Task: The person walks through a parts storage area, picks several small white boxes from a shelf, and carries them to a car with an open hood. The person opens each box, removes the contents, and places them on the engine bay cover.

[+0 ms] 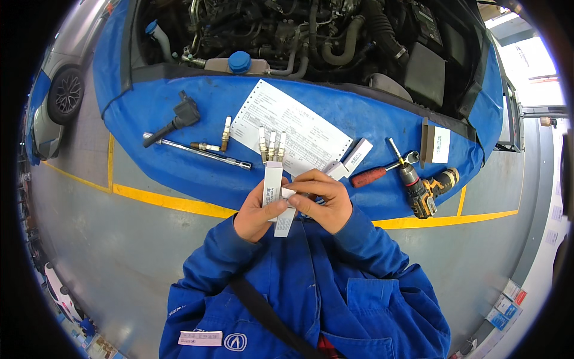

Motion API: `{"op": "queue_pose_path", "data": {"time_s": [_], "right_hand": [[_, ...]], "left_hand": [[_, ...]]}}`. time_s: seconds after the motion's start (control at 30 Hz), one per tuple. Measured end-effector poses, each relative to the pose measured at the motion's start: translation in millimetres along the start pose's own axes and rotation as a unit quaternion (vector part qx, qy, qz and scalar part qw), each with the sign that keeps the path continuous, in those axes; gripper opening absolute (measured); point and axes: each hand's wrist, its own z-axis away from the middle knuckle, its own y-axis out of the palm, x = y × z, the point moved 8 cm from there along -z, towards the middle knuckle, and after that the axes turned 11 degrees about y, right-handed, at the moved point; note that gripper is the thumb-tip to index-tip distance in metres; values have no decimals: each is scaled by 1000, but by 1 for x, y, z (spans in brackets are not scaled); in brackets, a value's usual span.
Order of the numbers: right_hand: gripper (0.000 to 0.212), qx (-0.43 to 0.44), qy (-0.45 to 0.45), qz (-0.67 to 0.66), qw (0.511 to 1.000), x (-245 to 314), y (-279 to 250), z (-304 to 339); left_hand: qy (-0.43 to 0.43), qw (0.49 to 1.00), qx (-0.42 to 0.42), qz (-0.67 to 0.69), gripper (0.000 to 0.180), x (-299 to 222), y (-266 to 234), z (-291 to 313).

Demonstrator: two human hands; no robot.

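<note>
My left hand (253, 216) is closed around slim white cardboard boxes (272, 179), one upright and another crossing below it. Close against it, my right hand (326, 200) pinches the end of a small white box between thumb and fingers. Whatever sits inside the boxes is hidden. Just beyond my hands, several spark plugs (272, 145) stand or lie in a row at the edge of a printed sheet (293, 119). More spark plugs (226, 133) lie to the left. Beside the sheet's right corner rests another small white box (357, 154).
A blue fender cover (197, 185) drapes the car front below the open engine bay (269, 36). On it lie a black ignition coil (180, 113), a long chrome extension bar (206, 154), a red-handled screwdriver (369, 176), a cordless drill (424, 191) and an open carton (440, 145).
</note>
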Motion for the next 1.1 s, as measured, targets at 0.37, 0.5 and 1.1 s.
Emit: {"op": "queue_pose_path", "data": {"time_s": [0.37,0.5,1.1], "right_hand": [[25,-48,-117,139,982,15,1,6],[25,-86,-221,270,933,31,5,16],[25,-256,-163,301,904,36,-68,27]], "left_hand": [[8,997,15,-77,56,-6,-2,-1],[17,997,-3,-77,58,-5,-5,-2],[66,936,89,-333,41,-19,20,-3]]}}
